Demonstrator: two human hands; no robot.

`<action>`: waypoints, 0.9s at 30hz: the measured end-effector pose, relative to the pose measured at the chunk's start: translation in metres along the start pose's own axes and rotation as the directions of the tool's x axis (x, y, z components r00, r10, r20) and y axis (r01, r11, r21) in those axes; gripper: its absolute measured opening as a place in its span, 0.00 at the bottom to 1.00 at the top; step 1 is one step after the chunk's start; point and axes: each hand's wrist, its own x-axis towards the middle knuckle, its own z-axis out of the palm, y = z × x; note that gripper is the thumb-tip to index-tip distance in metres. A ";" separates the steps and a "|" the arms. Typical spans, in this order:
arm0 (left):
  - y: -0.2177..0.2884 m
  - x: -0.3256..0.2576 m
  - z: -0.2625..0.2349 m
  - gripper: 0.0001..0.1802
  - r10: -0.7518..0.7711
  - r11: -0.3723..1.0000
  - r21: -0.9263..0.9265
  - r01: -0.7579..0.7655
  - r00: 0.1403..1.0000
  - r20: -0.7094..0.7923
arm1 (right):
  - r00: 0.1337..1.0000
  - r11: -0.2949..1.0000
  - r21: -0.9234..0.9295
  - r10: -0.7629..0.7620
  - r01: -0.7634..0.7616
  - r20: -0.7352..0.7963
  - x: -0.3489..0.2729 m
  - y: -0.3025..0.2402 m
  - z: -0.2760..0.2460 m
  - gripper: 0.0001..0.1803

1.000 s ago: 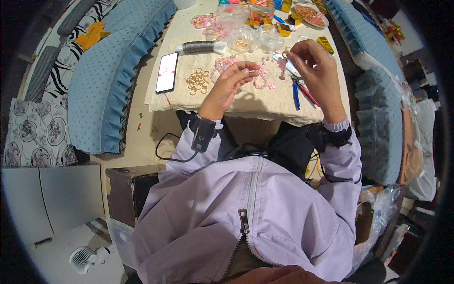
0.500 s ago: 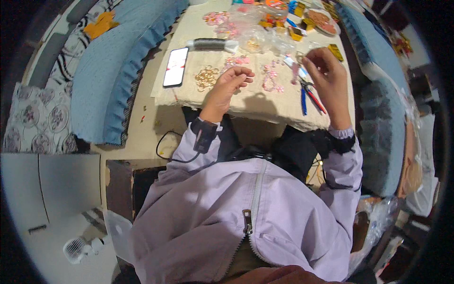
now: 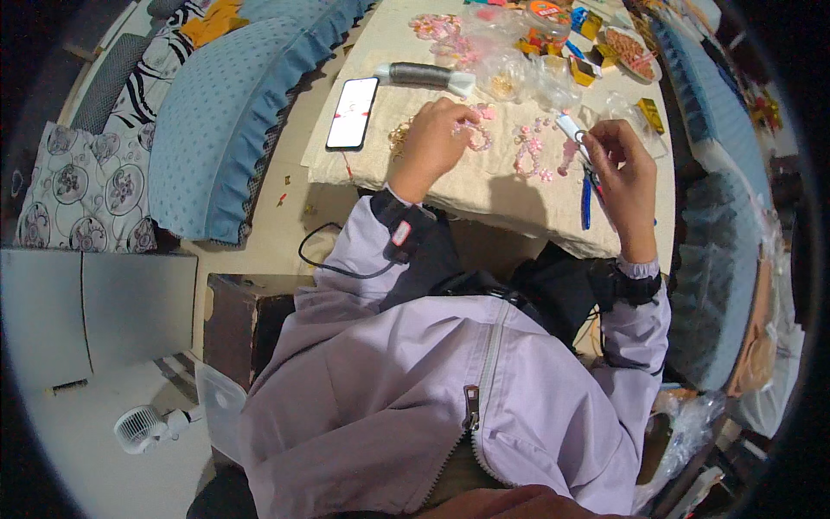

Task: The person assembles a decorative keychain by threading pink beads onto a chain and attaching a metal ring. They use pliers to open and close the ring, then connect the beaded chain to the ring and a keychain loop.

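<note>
My left hand (image 3: 434, 145) is over the cloth-covered table, its fingers closed on a loop of pink beads (image 3: 476, 136) that shows beside the fingertips. Under and beside this hand, gold rings (image 3: 399, 137) are partly covered. My right hand (image 3: 624, 163) is at the right with thumb and fingertips pinched together; what they hold, if anything, is hidden. Its fingertips come close to a slim white tube (image 3: 570, 127). Pliers with a blue handle (image 3: 586, 204) lie below that hand, partly covered by it. Between the hands rests another pink beaded piece (image 3: 528, 154).
A phone with a lit screen (image 3: 353, 114) lies at the table's left, near a dark spool (image 3: 420, 75). Farther back are clear plastic bags (image 3: 510, 78), an orange-lidded tub (image 3: 547, 19), small yellow boxes (image 3: 582, 71) and a plate of small brownish pieces (image 3: 635, 57). Blue-covered seats (image 3: 220, 130) flank the table.
My left hand has reached forward to the pink bead loop and closed on it. My right hand has come down and nearer the white tube, covering more of the pliers. The view has shifted slightly.
</note>
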 end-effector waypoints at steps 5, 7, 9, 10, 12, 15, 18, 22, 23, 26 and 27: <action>0.004 0.012 0.010 0.06 0.064 0.993 0.103 -0.052 0.990 -0.122 | 1.000 0.999 -0.042 0.011 -0.010 0.016 0.001 0.004 0.000 0.05; -0.002 0.024 0.010 0.05 0.029 0.980 0.197 -0.001 0.989 -0.143 | 1.000 0.999 -0.049 0.012 -0.011 0.022 0.000 0.005 0.000 0.05; -0.009 0.035 0.009 0.05 0.040 0.960 0.282 -0.007 0.993 -0.113 | 1.000 0.999 -0.053 0.015 -0.014 0.027 0.001 0.007 0.000 0.05; -0.011 0.039 0.011 0.06 0.048 0.957 0.288 -0.021 0.995 -0.087 | 1.000 0.999 -0.049 0.007 -0.006 0.024 0.001 0.008 0.000 0.05; -0.013 0.046 0.019 0.07 0.070 0.952 0.302 -0.057 0.997 -0.033 | 1.000 0.999 -0.044 0.002 -0.001 0.019 0.000 0.010 0.001 0.05; -0.016 0.053 0.034 0.08 0.073 0.936 0.343 -0.076 0.997 0.021 | 0.999 0.999 0.000 0.040 -0.040 0.021 -0.001 0.010 0.002 0.05; -0.023 0.060 0.044 0.07 -0.002 0.912 0.409 -0.030 0.997 0.079 | 0.998 0.999 0.016 0.041 -0.042 0.041 -0.002 0.010 -0.001 0.05; -0.027 0.063 0.046 0.07 0.054 0.933 0.354 -0.059 0.998 0.024 | 0.998 0.998 -0.039 0.053 -0.052 0.044 -0.003 0.010 -0.007 0.05; -0.027 0.062 0.043 0.07 0.064 0.943 0.325 -0.067 0.998 0.019 | 0.995 0.996 -0.031 0.083 -0.081 0.053 -0.003 0.010 -0.008 0.05; -0.019 0.064 0.031 0.03 0.098 0.959 0.263 -0.105 0.994 0.040 | 0.999 0.998 -0.062 0.031 -0.029 0.036 -0.002 0.011 -0.011 0.06; -0.014 0.065 0.026 0.02 0.130 0.957 0.256 -0.134 0.991 0.031 | 0.999 0.998 -0.060 0.021 -0.019 0.033 -0.001 0.010 -0.012 0.06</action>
